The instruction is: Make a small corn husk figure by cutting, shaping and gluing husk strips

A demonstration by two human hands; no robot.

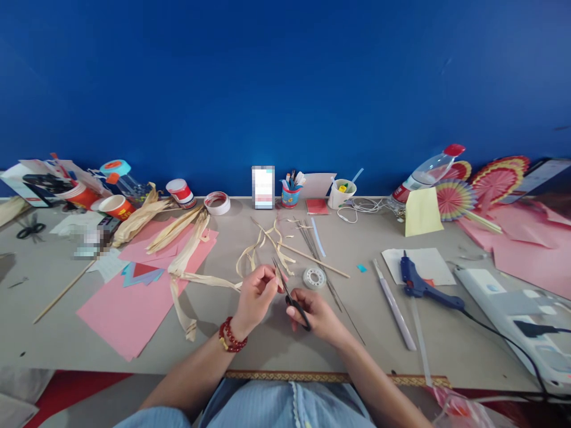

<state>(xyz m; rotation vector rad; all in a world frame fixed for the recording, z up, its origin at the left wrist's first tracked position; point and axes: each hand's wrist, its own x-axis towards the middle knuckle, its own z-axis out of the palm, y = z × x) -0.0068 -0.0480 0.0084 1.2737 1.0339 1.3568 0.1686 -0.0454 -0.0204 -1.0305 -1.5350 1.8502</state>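
Note:
My right hand (312, 315) is closed around the black handles of a pair of scissors (304, 318), whose blades point up and left. Close to the blades, my left hand (257, 300) pinches a small pale strip of dried corn husk (280, 280). Whether the blades touch the strip I cannot tell. Beyond the hands lie curled husk strips (250, 254) and a thin wooden stick (319, 260). A roll of clear tape (314, 277) sits just right of the scissors, beside thin dark wires (332, 288).
Pink paper sheets (129, 318) and husk bundles (181, 258) cover the left side. To the right are a lilac-handled craft knife (395, 306), a blue glue gun (430, 289) with its cord, and a white power strip (513, 321). Cups, a phone (263, 189) and a bottle (423, 172) line the blue wall.

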